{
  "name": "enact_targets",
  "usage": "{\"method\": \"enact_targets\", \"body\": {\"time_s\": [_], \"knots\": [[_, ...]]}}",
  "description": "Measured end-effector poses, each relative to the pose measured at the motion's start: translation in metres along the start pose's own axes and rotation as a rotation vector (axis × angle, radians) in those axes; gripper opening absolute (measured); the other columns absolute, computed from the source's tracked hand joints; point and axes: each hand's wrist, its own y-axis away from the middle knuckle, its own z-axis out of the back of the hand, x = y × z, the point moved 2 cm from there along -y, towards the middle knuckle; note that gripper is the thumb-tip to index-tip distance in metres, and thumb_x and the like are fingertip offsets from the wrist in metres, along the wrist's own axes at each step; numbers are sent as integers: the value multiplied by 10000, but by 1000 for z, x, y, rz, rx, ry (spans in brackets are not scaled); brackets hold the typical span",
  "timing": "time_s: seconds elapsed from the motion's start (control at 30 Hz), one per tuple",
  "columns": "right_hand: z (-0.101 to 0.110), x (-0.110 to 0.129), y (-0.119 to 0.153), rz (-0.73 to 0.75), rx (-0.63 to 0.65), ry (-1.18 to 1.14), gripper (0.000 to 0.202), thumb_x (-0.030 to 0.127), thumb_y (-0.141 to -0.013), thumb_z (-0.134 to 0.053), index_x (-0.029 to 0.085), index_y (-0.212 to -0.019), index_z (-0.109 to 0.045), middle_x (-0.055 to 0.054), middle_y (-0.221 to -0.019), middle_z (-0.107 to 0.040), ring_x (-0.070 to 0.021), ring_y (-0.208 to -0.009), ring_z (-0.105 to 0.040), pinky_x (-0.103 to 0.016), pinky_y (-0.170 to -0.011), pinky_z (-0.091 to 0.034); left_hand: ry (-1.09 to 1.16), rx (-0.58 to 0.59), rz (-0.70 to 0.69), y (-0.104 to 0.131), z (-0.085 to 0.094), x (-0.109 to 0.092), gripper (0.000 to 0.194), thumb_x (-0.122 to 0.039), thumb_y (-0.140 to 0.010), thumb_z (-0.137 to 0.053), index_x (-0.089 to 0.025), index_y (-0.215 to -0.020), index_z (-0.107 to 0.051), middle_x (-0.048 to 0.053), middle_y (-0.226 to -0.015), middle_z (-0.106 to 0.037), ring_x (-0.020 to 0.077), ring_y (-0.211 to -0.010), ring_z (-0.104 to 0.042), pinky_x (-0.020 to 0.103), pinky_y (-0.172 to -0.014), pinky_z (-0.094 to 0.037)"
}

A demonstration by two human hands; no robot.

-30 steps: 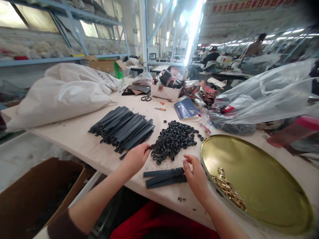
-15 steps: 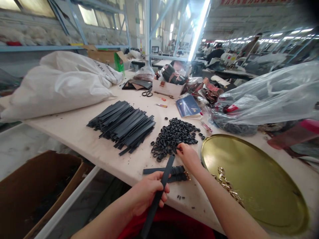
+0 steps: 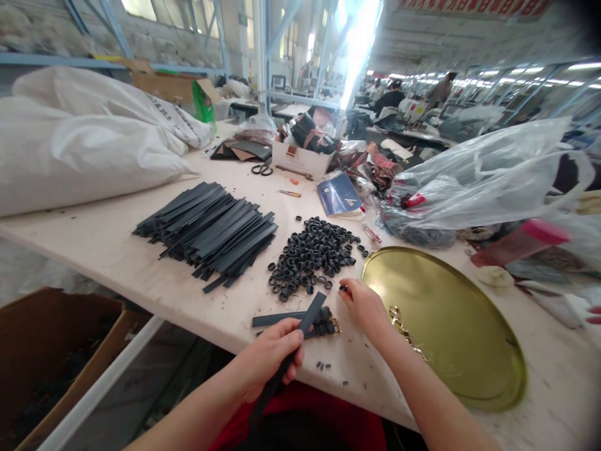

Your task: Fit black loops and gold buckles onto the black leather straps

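Observation:
My left hand (image 3: 282, 351) is closed around a dark flat strap (image 3: 312, 313), which slants up past the fingers near the table's front edge. Pinched in my right hand (image 3: 361, 307) is a small black loop (image 3: 344, 287), just right of the heap of black loops (image 3: 312, 254). Behind my left hand lie finished-looking straps with gold buckles (image 3: 323, 322), partly covered by the held strap. A large stack of dark strips (image 3: 206, 228) rests left of the heap. Gold buckles (image 3: 399, 322) lie on the brass-coloured tray (image 3: 451, 313), beside my right forearm.
The pale table (image 3: 188, 300) also bears a white sack (image 3: 94, 150), scissors (image 3: 261, 169), a blue booklet (image 3: 339, 195), a white box (image 3: 300, 161), a plastic bag (image 3: 469, 188) and a pink-lidded container (image 3: 521, 241). A cardboard box (image 3: 61, 357) stands below left. Part of another person's hand (image 3: 594, 315) shows far right.
The view has shifted, so the table items appear farther left. My right hand has drawn away from the heap with a loop in its fingers. My left hand still holds the strap.

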Motion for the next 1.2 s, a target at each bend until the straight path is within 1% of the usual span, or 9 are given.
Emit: {"method": "enact_targets", "body": {"time_s": [0.07, 0.17, 0.3, 0.37, 0.53, 0.73, 0.9, 0.97, 1.2], "knots": [[4, 5, 10, -44, -18, -104, 143, 273, -769, -502, 183, -864, -559, -30, -710, -601, -180, -656, -560, -308, -626, -419, -86, -2, -45, -1, -5, -1, 246, -393, -777, -448, -164, -860, -474, -66, -512, -481, 45, -367, -410, 151, -386, -297], [8, 19, 30, -98, -20, -311, 201, 363, -799, -456, 175, -853, -500, -25, -707, -619, -148, -607, -571, -277, -575, -443, -206, -36, -98, -6, -14, -2, 151, -289, -789, -397, -157, -809, -467, -47, -554, -521, 56, -414, -468, 161, -436, -352], [10, 36, 55, -237, 16, -921, 224, 383, -754, -560, 177, -821, -502, -1, -698, -608, -115, -598, -538, -260, -601, -430, -381, -66, -202, -11, -26, -2, 166, -176, -748, -354, -159, -851, -483, -50, -559, -524, 63, -404, -452, 166, -421, -353], [10, 40, 64, -276, 6, -1101, 219, 370, -730, -610, 176, -773, -520, 27, -632, -566, -96, -575, -493, -237, -582, -393, -464, -55, -232, -10, -30, 1, 159, -188, -751, -353, -160, -830, -488, -54, -540, -512, 65, -388, -438, 168, -406, -347], [6, 39, 74, -310, 2, -1178, 208, 334, -693, -661, 166, -670, -540, 55, -549, -496, -70, -517, -400, -217, -526, -312, -554, -26, -279, -6, -33, 8, 222, -352, -815, -351, -168, -758, -459, -52, -528, -506, 70, -378, -431, 175, -399, -338], [15, 41, 78, -284, 74, -1161, 274, 289, -673, -662, 177, -921, -625, 41, -647, -557, -69, -536, -405, -215, -523, -299, -679, -30, -299, -9, -30, 8, 277, -428, -814, -348, -175, -755, -447, -66, -478, -472, 66, -335, -354, 174, -364, -273], [19, 41, 81, -405, -17, -1420, 279, 290, -612, -721, 161, -811, -575, -17, -781, -652, -97, -627, -536, -249, -633, -395, -735, -33, -311, -12, -36, 7, 299, -449, -806, -337, -180, -744, -451, -65, -470, -461, 77, -331, -361, 185, -366, -282], [16, 45, 82, -392, -16, -1534, 295, 301, -591, -742, 160, -749, -538, -30, -784, -657, -129, -684, -580, -279, -677, -422, -767, -60, -334, -14, -39, 8, 307, -454, -803, -336, -182, -726, -454, -59, -480, -465, 87, -350, -396, 192, -384, -310], [8, 41, 85, -403, -37, -1500, 310, 353, -568, -755, 149, -628, -530, 39, -552, -545, -67, -507, -489, -195, -511, -360, -833, -132, -333, -25, -35, 11, 325, -506, -759, -365, -200, -700, -458, -62, -461, -448, 110, -372, -421, 204, -405, -347]]}}
